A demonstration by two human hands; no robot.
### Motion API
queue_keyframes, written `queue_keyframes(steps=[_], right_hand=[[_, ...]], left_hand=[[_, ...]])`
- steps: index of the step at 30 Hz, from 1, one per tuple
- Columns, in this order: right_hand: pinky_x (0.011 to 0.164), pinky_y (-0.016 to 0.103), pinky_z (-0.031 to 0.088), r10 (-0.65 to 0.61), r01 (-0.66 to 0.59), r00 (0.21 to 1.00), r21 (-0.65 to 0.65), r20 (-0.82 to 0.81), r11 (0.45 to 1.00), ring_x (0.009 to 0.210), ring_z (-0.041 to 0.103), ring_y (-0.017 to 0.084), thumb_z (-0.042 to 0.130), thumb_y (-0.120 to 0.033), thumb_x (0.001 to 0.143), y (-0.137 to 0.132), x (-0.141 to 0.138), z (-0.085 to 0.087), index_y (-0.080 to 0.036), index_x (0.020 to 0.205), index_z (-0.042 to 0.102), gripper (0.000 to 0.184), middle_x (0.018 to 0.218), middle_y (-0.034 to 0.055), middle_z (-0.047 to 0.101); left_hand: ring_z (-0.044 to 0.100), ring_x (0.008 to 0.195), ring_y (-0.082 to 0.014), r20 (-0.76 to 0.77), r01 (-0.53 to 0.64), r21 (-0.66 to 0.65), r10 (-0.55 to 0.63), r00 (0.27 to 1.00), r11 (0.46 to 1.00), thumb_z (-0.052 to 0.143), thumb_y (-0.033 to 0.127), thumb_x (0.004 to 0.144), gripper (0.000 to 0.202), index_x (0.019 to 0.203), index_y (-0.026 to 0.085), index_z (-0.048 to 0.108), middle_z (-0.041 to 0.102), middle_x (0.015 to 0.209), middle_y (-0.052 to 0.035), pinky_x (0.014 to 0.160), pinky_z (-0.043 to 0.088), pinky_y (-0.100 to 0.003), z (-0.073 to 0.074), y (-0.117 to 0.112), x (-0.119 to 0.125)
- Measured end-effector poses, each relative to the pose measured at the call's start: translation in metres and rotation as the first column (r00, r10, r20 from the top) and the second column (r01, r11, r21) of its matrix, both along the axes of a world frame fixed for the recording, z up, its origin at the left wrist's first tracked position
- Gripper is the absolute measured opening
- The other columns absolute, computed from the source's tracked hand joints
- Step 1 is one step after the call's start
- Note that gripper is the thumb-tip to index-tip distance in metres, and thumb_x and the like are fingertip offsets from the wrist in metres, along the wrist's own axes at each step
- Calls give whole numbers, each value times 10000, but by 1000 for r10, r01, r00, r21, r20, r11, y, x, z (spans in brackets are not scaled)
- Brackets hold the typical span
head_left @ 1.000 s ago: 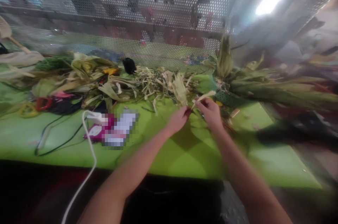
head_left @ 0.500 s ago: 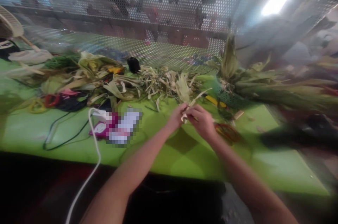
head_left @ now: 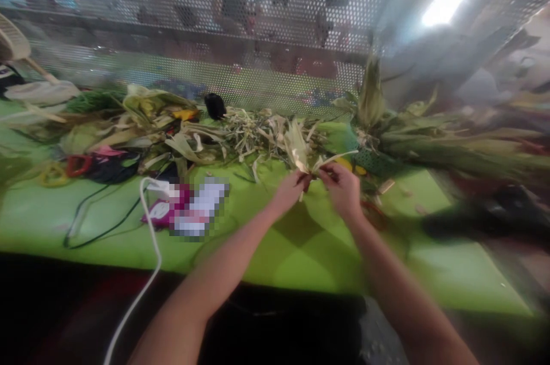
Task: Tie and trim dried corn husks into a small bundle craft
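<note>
Above the green table, my left hand [head_left: 293, 188] is closed on the lower end of a pale corn husk bundle [head_left: 295, 144], whose leaves fan upward. Just to its right, my right hand [head_left: 344, 184] pinches a thin husk strip [head_left: 339, 155] that sticks out to the upper right. A short pale end hangs below the fingers of my left hand. The fingertips partly hide where the strip meets the bundle.
Heaped corn husks [head_left: 150, 118] line the back of the green table [head_left: 275, 262]. A green basket [head_left: 373, 161] with husks stands at right. Red-handled scissors [head_left: 78, 165], a phone-like pixelated item [head_left: 201, 207] and a white cable [head_left: 152, 239] lie left. A perforated metal screen [head_left: 266, 50] rises behind.
My right hand has moved to the right, away from my left hand, drawing the husk strip outward. The left hand stays at the bundle's base.
</note>
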State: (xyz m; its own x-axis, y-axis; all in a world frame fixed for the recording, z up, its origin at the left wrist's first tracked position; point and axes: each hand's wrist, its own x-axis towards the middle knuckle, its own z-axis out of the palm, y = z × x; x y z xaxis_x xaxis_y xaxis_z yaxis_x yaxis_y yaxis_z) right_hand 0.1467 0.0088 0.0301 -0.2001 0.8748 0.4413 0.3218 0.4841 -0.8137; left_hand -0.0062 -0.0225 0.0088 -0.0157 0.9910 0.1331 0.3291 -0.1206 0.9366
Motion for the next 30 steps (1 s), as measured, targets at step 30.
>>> queue_keyframes(steps=[30], right_hand=[[878,402,465,16,-159,951,446,308,881,1014,603,240,583,-217,902,-4,4,5,-268,1043,694,186,1082,64,684]], left_hand=[[385,583,-80,586,96,20,-89,805,995,587,434,865,296,764,160,537,438,629,34,566,279,-244,-1,1,-5]])
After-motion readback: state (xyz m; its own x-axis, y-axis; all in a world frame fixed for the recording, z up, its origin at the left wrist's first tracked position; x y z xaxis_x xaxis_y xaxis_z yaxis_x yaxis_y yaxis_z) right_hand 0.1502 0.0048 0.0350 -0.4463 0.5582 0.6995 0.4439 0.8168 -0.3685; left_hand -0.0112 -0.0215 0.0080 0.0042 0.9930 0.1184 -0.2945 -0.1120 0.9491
